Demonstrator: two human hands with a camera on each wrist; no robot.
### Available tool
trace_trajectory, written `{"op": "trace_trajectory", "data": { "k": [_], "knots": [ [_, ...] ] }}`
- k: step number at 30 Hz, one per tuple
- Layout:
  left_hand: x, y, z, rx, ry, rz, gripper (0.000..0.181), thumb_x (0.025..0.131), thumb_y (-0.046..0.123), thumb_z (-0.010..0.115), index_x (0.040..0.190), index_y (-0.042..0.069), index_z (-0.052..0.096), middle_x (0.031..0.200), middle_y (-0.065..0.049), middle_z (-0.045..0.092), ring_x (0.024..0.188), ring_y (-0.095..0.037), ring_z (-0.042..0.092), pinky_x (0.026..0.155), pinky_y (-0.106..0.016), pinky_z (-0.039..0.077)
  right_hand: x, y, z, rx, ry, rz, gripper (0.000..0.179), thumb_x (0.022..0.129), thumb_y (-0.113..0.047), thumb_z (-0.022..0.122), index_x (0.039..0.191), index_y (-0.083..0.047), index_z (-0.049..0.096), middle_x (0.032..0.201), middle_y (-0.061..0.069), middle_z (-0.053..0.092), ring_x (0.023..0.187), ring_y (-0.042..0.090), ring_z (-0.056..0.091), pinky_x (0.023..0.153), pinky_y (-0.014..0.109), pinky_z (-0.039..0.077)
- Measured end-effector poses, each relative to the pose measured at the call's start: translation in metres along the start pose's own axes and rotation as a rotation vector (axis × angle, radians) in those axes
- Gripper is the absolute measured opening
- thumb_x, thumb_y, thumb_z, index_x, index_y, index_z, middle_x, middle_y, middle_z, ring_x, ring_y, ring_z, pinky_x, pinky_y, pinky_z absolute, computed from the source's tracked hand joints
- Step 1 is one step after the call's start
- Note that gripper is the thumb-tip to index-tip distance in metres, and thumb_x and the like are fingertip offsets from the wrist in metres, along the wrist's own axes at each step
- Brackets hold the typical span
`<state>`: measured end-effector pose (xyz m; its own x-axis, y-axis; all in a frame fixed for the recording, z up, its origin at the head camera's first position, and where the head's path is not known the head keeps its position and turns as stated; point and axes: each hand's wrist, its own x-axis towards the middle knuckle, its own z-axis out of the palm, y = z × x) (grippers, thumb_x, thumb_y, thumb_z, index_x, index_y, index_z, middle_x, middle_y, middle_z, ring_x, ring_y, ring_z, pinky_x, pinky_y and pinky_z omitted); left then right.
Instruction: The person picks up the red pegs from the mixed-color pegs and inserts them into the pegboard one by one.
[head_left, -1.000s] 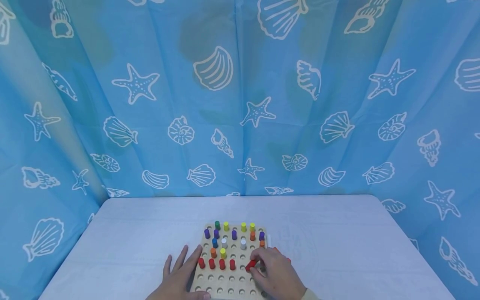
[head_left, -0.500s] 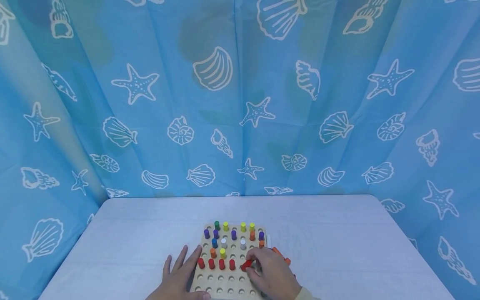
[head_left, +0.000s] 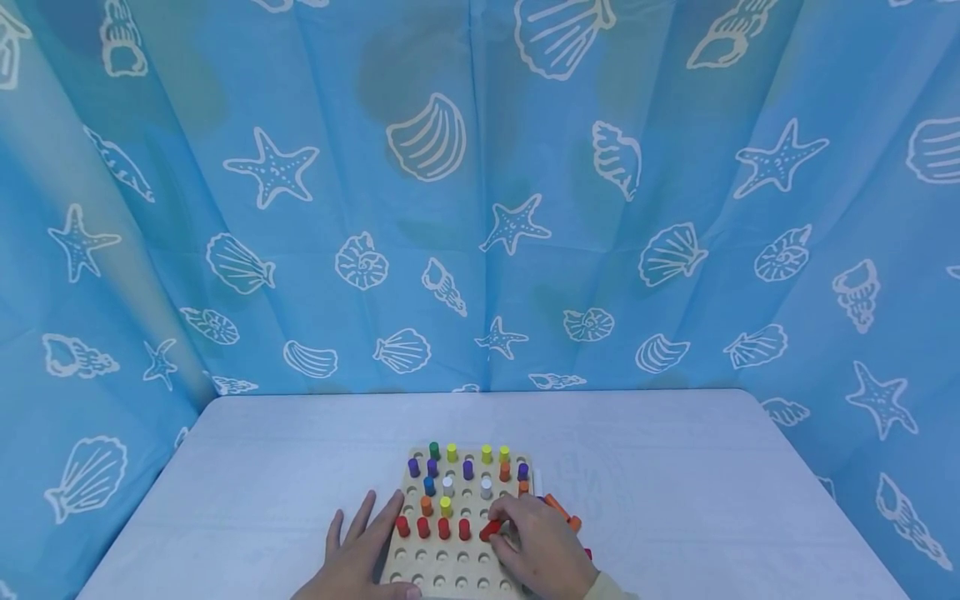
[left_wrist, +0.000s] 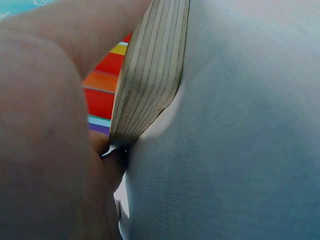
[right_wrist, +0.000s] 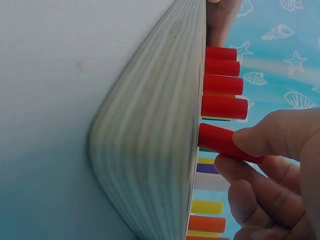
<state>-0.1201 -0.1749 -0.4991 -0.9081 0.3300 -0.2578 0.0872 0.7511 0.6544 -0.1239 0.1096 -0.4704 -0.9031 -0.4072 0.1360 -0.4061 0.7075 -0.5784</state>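
My right hand (head_left: 543, 546) pinches a red peg (head_left: 491, 530) between thumb and fingers over the wooden pegboard (head_left: 452, 568). The right wrist view shows this red peg (right_wrist: 217, 139) tilted, its lower end right at the board's top face, beside a row of standing red pegs (right_wrist: 223, 85). My left hand (head_left: 360, 558) lies along the board's left side with fingers spread, its thumb at the near left corner. In the left wrist view, the layered edge of the pegboard (left_wrist: 150, 75) shows beside the hand.
Pegs in green, yellow, purple, blue, white and orange stand in the board's farther rows, among them a yellow peg (head_left: 446, 507). Loose pegs, including an orange peg (head_left: 557, 505), lie right of the board on the white table (head_left: 690, 483). A blue shell-print curtain (head_left: 480, 208) hangs behind.
My right hand has shifted slightly left with the red peg, bringing it nearer the row of standing red pegs. More of the loose pegs on the right now shows. My left hand stays put.
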Motion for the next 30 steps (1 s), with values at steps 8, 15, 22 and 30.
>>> {"op": "trace_trajectory", "data": {
  "k": [8, 15, 22, 30],
  "knots": [
    [0.002, -0.001, 0.002, -0.007, 0.009, -0.002, 0.111, 0.08, 0.062, 0.075, 0.161, 0.011, 0.019, 0.163, -0.017, 0.028, 0.151, -0.047, -0.002, 0.111, -0.072, -0.016, 0.003, -0.002, 0.003, -0.037, -0.014, 0.019, 0.01, 0.09, -0.019, 0.075, 0.095, -0.023, 0.067, 0.085, -0.017, 0.058, 0.072, 0.0, 0.048, 0.063, 0.022, 0.049],
    [0.002, -0.003, 0.003, -0.007, 0.008, 0.011, 0.111, 0.08, 0.061, 0.075, 0.162, 0.012, 0.018, 0.163, -0.016, 0.028, 0.151, -0.047, -0.003, 0.11, -0.073, -0.017, 0.005, -0.005, 0.003, -0.063, -0.019, 0.029, 0.013, 0.089, -0.021, 0.076, 0.101, -0.02, 0.07, 0.086, -0.016, 0.06, 0.073, 0.002, 0.047, 0.062, 0.023, 0.047],
    [0.002, -0.001, 0.002, -0.016, 0.007, 0.003, 0.111, 0.08, 0.062, 0.076, 0.162, 0.012, 0.019, 0.163, -0.016, 0.027, 0.151, -0.046, -0.004, 0.11, -0.072, -0.018, 0.008, -0.008, 0.004, -0.082, -0.034, 0.049, 0.013, 0.089, -0.023, 0.076, 0.101, -0.02, 0.07, 0.082, -0.016, 0.059, 0.071, 0.002, 0.047, 0.061, 0.022, 0.048],
    [0.002, -0.005, 0.004, -0.008, 0.018, 0.018, 0.112, 0.079, 0.061, 0.077, 0.162, 0.012, 0.019, 0.163, -0.016, 0.028, 0.151, -0.046, -0.003, 0.11, -0.071, -0.018, 0.009, -0.011, 0.005, -0.091, -0.041, 0.076, 0.014, 0.089, -0.023, 0.077, 0.101, -0.02, 0.07, 0.08, -0.016, 0.057, 0.069, 0.002, 0.047, 0.061, 0.021, 0.048]
  ]
}}
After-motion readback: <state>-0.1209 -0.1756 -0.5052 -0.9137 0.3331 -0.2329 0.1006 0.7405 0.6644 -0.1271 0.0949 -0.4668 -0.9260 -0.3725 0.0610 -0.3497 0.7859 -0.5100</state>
